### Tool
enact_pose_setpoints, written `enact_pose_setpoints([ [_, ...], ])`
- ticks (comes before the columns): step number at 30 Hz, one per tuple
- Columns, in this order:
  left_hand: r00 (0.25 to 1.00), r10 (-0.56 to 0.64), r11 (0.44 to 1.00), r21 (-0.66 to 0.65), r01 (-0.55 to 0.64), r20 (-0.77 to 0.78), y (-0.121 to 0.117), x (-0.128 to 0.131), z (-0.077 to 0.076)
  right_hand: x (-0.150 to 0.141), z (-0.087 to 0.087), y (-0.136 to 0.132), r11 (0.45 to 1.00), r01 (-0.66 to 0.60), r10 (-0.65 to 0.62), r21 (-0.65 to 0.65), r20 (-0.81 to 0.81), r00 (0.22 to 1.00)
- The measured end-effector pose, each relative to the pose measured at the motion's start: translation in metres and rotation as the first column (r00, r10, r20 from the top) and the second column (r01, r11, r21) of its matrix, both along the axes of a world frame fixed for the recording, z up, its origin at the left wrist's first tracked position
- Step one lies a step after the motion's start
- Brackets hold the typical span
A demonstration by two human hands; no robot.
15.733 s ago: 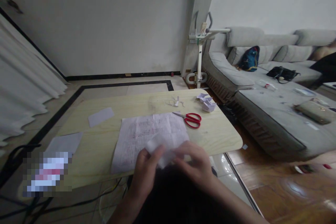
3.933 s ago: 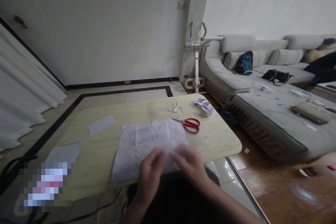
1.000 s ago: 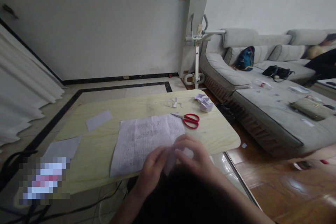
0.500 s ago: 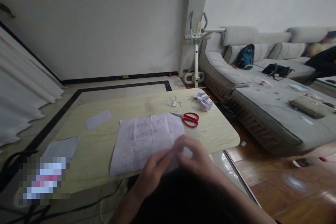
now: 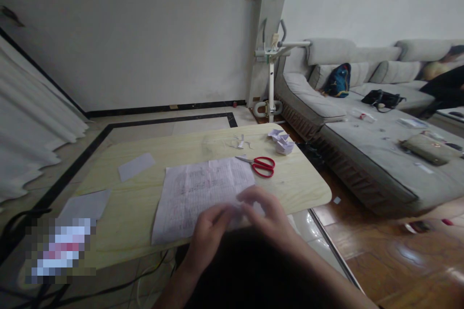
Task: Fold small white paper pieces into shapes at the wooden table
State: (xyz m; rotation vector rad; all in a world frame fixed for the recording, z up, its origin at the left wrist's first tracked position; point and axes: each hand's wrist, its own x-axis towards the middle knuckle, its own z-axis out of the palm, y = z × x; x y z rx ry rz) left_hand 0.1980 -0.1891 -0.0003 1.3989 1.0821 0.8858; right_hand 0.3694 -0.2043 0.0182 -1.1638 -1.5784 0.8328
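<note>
Close to my body, over the table's near edge, my left hand (image 5: pixel 212 227) and my right hand (image 5: pixel 270 215) meet with fingers curled. Between them they pinch a small piece of white paper (image 5: pixel 258 208), mostly hidden by the fingers and blurred. Under and beyond the hands lies a large creased sheet of printed paper (image 5: pixel 203 188). Red-handled scissors (image 5: pixel 263 166) rest at its far right corner, blades toward the sheet. Behind the scissors sit folded paper shapes (image 5: pixel 283 144). Thin paper scraps (image 5: pixel 241 142) lie to their left.
The pale wooden table (image 5: pixel 300 178) has rounded corners. On its left are a blank paper slip (image 5: pixel 137 167) and another sheet (image 5: pixel 87 205), beside a blurred-out item. A grey sofa (image 5: pixel 380 149) with bags stands at right, a person seated at its far end. Cables hang below.
My fingers have shifted slightly around the small paper, and the left hand sits a little lower and more left. Things on the table stay where they were.
</note>
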Motion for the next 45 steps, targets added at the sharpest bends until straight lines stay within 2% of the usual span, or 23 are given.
enact_pose_setpoints([
  [3,0.992,0.124,0.991,0.042,-0.124,-0.003,0.001,0.0,-0.001,-0.001,-0.005,0.001,0.999,0.042,-0.042,0.008,0.055,0.998],
  [10,0.991,0.114,0.988,0.099,-0.121,0.072,0.0,0.006,0.002,-0.006,-0.015,0.006,0.995,0.069,-0.071,0.07,0.032,0.997],
  [12,0.992,0.116,0.989,0.088,-0.12,0.056,0.001,0.005,0.001,-0.006,-0.014,0.007,0.996,0.07,-0.071,0.047,0.027,0.997],
  [17,0.976,0.213,0.965,0.147,-0.216,0.039,0.004,0.002,0.001,-0.006,-0.008,0.004,0.997,0.069,-0.068,-0.031,0.039,0.997],
  [23,0.967,0.255,0.953,0.167,-0.254,0.014,0.003,0.004,0.004,-0.01,-0.006,0.003,0.993,0.073,-0.074,-0.095,-0.016,0.997],
  [34,0.968,0.252,0.959,0.131,-0.251,0.014,0.0,0.004,0.004,-0.012,-0.011,0.003,0.992,0.111,-0.114,-0.051,-0.059,0.992],
  [45,0.965,0.263,0.954,0.147,-0.263,0.019,-0.001,0.003,0.002,-0.012,-0.012,0.001,0.995,0.096,-0.098,-0.033,-0.052,0.994],
])
